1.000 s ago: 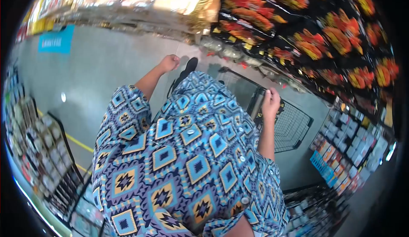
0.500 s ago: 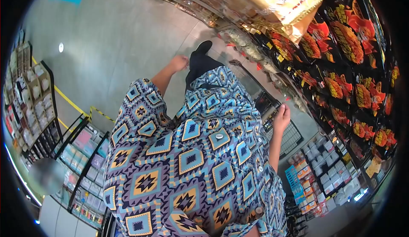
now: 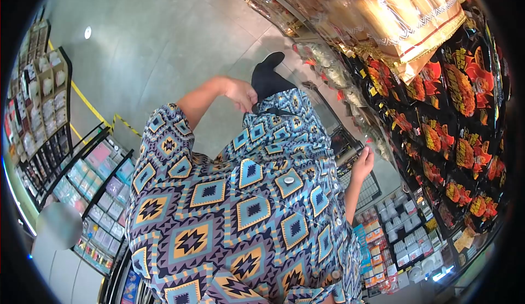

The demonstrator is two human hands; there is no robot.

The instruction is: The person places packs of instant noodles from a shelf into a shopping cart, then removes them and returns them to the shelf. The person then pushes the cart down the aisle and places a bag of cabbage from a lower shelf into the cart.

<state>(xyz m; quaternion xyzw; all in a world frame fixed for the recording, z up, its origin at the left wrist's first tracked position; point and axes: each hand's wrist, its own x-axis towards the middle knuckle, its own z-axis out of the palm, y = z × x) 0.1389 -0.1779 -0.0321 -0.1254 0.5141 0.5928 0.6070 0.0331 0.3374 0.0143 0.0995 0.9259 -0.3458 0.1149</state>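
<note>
My left hand (image 3: 241,95) is at the front of my patterned shirt (image 3: 251,214), close to its lower edge and my dark trousers (image 3: 267,85). Its fingers are bent and drawn together beside a small dark patch; whether that patch is in them is unclear. Out to the right, my right hand (image 3: 363,165) hangs with its fingers curled in, and nothing shows in it. Behind that hand stands a black wire rack or basket (image 3: 367,188), partly hidden by my shirt.
Black snack bags (image 3: 462,88) with red and orange print hang close on the right. Clear-wrapped golden packages (image 3: 404,19) jut out above them. Shelves of small goods (image 3: 101,178) stand at the left, near yellow floor tape (image 3: 87,121). Boxed goods (image 3: 402,222) fill a shelf at lower right.
My left hand has swung inward from beside my leg to the shirt's lower edge. My right hand has dropped slightly in view. The shelves and packages have shifted as my head moved.
</note>
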